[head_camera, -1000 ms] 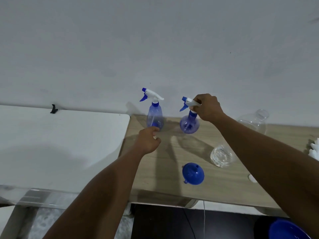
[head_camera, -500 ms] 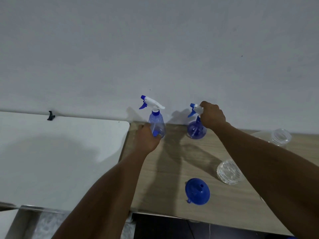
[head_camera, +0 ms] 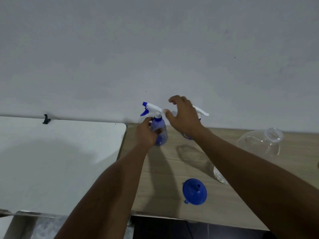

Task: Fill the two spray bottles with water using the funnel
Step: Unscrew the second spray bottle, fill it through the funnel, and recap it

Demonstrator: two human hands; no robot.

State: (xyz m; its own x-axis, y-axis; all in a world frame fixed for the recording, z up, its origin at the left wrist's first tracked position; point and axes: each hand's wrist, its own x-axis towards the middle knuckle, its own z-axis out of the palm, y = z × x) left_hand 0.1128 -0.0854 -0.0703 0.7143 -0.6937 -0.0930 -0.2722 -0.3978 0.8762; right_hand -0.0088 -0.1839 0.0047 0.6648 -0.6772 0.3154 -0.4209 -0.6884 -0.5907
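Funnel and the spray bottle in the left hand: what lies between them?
Nothing: in the head view, the wooden table between the blue funnel and the spray bottle that the left hand grips is bare, crossed only by shadow.

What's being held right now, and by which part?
The left hand grips the left spray bottle by its body, below the neck. The right hand is open, holding nothing.
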